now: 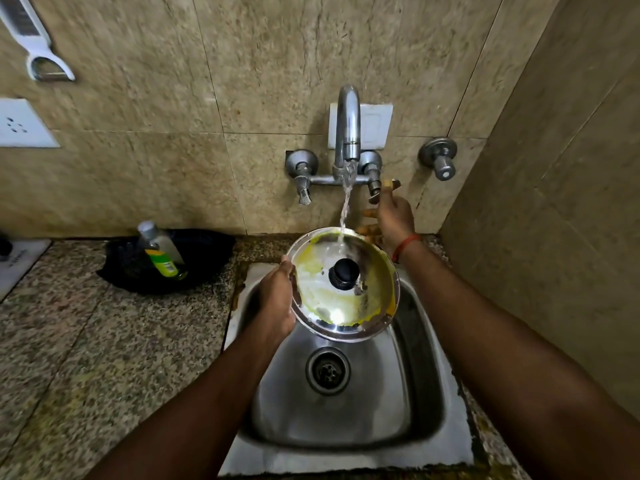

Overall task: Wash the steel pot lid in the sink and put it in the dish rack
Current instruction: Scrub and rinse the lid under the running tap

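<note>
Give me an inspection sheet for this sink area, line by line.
Surface: speckled granite counter, steel sink set in it.
Job's things: steel pot lid over the sink, yellow residue on it, tap water running onto it.
Clutter: bottle lying in black pan.
Grips: left hand holds the lid's rim; right hand at the tap handle.
Cables: nothing seen.
Surroundings: tiled wall, socket, hanging peeler; no dish rack visible.

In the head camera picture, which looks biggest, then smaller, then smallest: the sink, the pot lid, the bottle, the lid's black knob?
1. sink
2. pot lid, though it is held nearer the camera
3. bottle
4. black knob
</note>
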